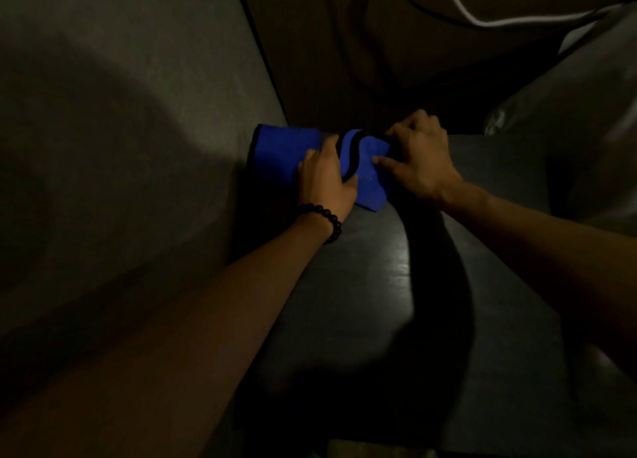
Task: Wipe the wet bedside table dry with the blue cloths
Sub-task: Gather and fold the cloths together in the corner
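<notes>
Two blue cloths with black edging lie side by side at the far end of the dark bedside table (pixel 379 285). My left hand (pixel 325 178) rests flat on the left cloth (pixel 279 150), fingers spread over its right part. The right cloth (pixel 370 168) is rumpled, and my right hand (pixel 418 154) presses on it with the thumb stretched out and the fingers curved over its far edge. A black bead bracelet sits on my left wrist. The tabletop shows a dull sheen near its middle.
A grey wall (pixel 120 130) runs close along the table's left side. Pale bedding (pixel 586 112) rises at the right. A white cable (pixel 482 19) hangs at the upper right. The room is dim and my arms cast a broad shadow over the table.
</notes>
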`<state>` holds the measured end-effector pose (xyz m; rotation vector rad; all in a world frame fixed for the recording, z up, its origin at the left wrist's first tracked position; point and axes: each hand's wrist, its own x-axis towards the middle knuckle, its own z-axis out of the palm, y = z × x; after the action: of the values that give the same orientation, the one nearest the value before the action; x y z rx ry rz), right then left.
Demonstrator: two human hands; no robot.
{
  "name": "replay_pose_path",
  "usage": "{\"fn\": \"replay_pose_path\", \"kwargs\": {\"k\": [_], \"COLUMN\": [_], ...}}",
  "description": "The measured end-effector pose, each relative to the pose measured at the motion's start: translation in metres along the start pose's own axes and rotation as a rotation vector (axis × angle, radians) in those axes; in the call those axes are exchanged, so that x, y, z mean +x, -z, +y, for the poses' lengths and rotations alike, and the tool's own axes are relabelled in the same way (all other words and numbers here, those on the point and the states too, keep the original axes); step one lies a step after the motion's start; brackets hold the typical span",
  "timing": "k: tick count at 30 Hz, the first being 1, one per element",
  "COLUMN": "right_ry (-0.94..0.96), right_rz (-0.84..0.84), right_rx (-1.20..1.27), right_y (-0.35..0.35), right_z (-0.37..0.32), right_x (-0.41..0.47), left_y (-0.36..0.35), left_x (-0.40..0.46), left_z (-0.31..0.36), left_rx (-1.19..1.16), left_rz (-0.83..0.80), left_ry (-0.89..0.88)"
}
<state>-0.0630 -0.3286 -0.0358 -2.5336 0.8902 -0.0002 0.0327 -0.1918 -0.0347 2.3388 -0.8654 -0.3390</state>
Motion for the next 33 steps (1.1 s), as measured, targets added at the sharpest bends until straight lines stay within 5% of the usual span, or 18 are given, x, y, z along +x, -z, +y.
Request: {"fn": "replay_pose_path", "kwargs": {"k": [4,8,12,15,19,28,33], "right_ry": [0.042,0.089,0.115,0.214,0.154,-0.181,-0.027], "right_rz": [-0.073,-0.103,-0.039,0.054,-0.074,0.032,-0.003], "right_rx": [0.231,0.123,-0.116,-0.237,-0.306,-0.165,-0.219], "right_y": [0.006,0.006,0.000,-0.015,-0.050,-0.079,-0.074], "right_z": [-0.011,-0.021,-0.030,-0.043,-0.058,-0.078,-0.064], "right_x": [0.004,0.020,0.020,0.006,-0.009,-0.013,-0.016], "left_y": [0.005,0.008,0.027,0.037,0.031,0.003,-0.001], "left_x": [-0.008,-0.017,-0.011,0.007,0.030,0.026,0.020], "left_z": [-0.002,0.000,-0.016,-0.041,-0.067,-0.065,-0.054], "left_rx": [-0.188,-0.270,0.274,0.524,0.736,0.582,0.563], "left_rz": [0.117,0.103,0.283,0.149,-0.097,-0.112,-0.117], "left_ry": [0.017,0.111,-0.012,-0.173,-0.325,-0.041,0.041]}}
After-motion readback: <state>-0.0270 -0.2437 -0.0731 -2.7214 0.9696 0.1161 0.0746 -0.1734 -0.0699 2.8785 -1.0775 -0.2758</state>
